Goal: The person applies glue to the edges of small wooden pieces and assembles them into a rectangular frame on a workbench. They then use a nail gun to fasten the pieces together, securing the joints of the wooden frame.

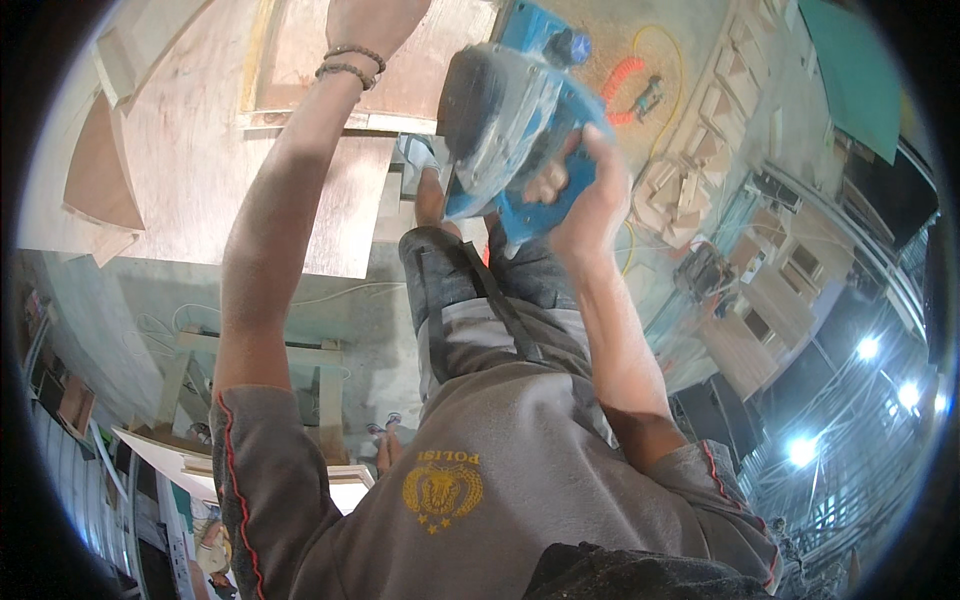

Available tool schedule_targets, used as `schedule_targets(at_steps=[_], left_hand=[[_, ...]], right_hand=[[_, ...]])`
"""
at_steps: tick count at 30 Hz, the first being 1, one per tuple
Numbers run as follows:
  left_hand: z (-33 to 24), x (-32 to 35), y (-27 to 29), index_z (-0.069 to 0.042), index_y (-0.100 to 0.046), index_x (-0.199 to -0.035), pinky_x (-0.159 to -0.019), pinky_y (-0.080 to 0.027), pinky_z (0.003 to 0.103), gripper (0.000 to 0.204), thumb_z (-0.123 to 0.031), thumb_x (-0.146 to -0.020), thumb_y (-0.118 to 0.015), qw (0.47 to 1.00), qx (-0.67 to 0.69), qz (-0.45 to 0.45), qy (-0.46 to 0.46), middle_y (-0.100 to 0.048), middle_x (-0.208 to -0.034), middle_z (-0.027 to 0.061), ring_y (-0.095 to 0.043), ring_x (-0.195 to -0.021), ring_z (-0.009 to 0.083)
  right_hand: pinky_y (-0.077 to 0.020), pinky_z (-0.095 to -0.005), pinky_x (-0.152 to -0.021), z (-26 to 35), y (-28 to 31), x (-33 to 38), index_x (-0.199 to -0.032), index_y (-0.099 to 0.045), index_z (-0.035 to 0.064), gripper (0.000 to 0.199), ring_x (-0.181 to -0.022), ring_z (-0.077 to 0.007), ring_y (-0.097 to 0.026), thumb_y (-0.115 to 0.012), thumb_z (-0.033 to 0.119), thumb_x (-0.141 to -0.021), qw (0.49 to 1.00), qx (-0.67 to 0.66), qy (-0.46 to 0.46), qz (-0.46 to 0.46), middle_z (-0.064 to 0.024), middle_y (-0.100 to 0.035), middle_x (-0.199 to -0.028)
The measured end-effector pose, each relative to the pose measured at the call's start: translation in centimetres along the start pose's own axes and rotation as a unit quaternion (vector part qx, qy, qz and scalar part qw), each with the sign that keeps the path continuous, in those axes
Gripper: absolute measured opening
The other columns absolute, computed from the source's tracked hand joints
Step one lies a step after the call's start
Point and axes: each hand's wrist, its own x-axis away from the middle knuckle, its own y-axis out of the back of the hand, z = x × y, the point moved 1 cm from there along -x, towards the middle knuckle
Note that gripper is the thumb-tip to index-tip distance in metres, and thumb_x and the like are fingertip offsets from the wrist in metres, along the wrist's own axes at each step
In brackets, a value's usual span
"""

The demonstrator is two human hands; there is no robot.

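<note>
In my right hand (592,200) is a dusty blue belt sander (545,120), gripped by its rear handle with my fingers wrapped round it. The sander is tilted up, its dark belt side facing left, and is slightly blurred. My left hand (378,22) reaches over a framed wooden panel (300,70) at the top edge. Its fingers are cut off by the picture's edge, so I cannot see whether they touch the wood. The panel lies on a large pale plywood sheet (190,180).
Curved plywood pieces (105,170) lie at the left. A red coiled hose (622,88) and wood offcuts (680,190) are on the floor at the right. Below the sheet stands a wooden frame (330,390); another person's legs (388,445) show near it.
</note>
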Motion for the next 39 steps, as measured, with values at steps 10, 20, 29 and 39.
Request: schedule_targets(at_steps=[10,20,29,39], left_hand=[[-0.1,-0.1,-0.2,-0.005,-0.061,-0.068,-0.083,-0.046,0.051,0.026,-0.021,-0.088,-0.064,1.000,-0.029,0.002,-0.002,-0.062,-0.084,0.0158,-0.059,-0.091,0.0363],[-0.3,0.1,0.2,-0.004,-0.063,-0.070,-0.086,-0.048,0.051,0.026,-0.021,-0.089,-0.067,1.000,-0.014,-0.016,0.003,-0.063,-0.084,0.0187,-0.060,-0.089,0.0395],[0.2,-0.1,-0.1,-0.004,-0.062,-0.066,-0.083,-0.048,0.052,0.026,-0.019,-0.086,-0.068,1.000,-0.004,-0.007,0.003,-0.063,-0.082,0.0178,-0.060,-0.088,0.0388],[0.2,-0.2,-0.1,-0.004,-0.060,-0.062,-0.080,-0.047,0.050,0.025,-0.016,-0.083,-0.066,1.000,0.008,0.007,0.015,-0.062,-0.078,0.0162,-0.060,-0.087,0.0370]], right_hand=[[-0.0386,-0.0337,-0.059,6.6,-1.3,-9.1,-0.098,-0.057,0.0045,0.036,-0.056,-0.0149,-0.037,-0.052,0.041,-0.097,0.996,-0.013,0.039,0.080,0.0016,-0.037,-0.064],[-0.0428,-0.0336,-0.055,1.9,4.8,-0.2,-0.102,-0.057,0.0057,0.037,-0.052,-0.0150,-0.044,-0.060,0.042,-0.093,0.998,0.003,-0.001,0.065,-0.0014,-0.046,-0.064],[-0.0405,-0.0339,-0.056,-4.7,4.8,4.9,-0.092,-0.056,0.0031,0.038,-0.054,-0.0175,-0.047,-0.059,0.041,-0.094,0.994,0.042,-0.025,0.096,-0.0055,-0.049,-0.062],[-0.0423,-0.0325,-0.050,-0.6,0.4,0.9,-0.081,-0.056,0.0037,0.033,-0.050,-0.0169,-0.051,-0.060,0.033,-0.096,0.996,0.067,0.037,0.038,-0.0061,-0.052,-0.059]])
